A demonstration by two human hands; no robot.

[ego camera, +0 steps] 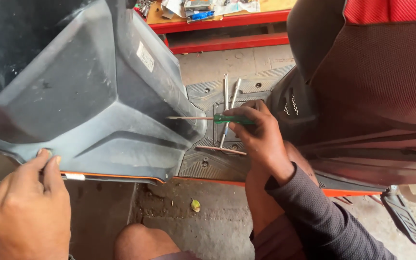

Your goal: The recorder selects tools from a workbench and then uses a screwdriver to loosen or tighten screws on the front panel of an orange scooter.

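On the scooter footboard (208, 166), right hand (261, 137) grips a green screwdriver (208, 118); left hand (25, 212) seemingly pinches the grey panel (87, 96)

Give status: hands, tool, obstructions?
Left hand gripping grey panel edge. Right hand holding green-handled screwdriver, tip at panel. Loose metal rods on footboard beneath.

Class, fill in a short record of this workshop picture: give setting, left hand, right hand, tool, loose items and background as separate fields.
Setting: scooter footboard beside a dark seat
Left hand: grips the lower edge of the grey plastic panel
Right hand: holds a green-handled screwdriver
Tool: shaft level, tip against the panel
Loose items: two metal tools lying on the footboard
Background: red workbench
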